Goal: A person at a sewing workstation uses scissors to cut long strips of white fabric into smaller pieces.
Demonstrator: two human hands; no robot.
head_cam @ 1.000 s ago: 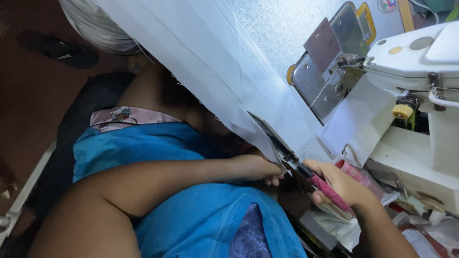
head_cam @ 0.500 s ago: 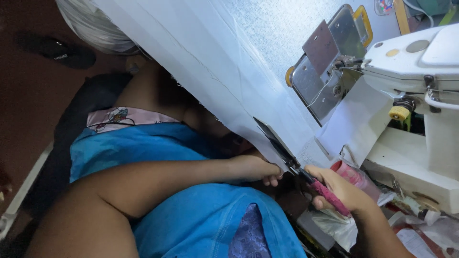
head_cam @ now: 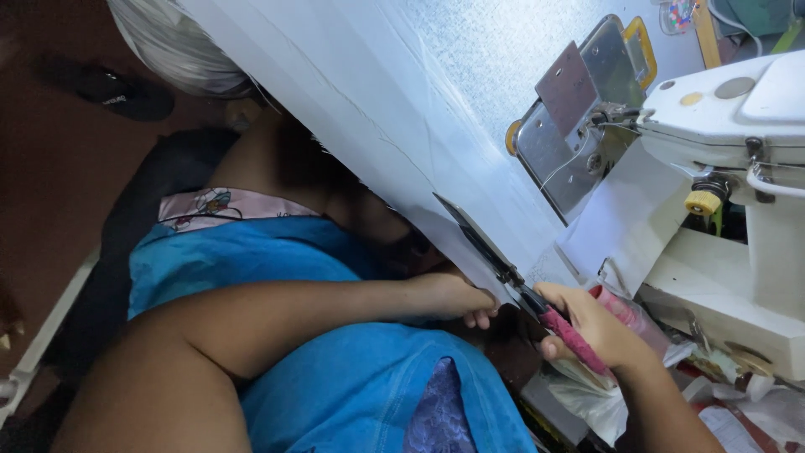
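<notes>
Blue cloth covers the lap nearest me. Just beyond it the right hand (head_cam: 599, 331) closes its grip on the pink-handled scissors (head_cam: 511, 277), blades along the white fabric (head_cam: 394, 126) edge; the left hand (head_cam: 457, 295) pinches that edge. Better to keep it taut, cutting in short bites.

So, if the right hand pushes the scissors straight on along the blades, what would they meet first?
The right hand holds scissors pointing up-left along the edge of the white fabric. That fabric comes first; the blades already lie against it, though depth is unclear.
</notes>
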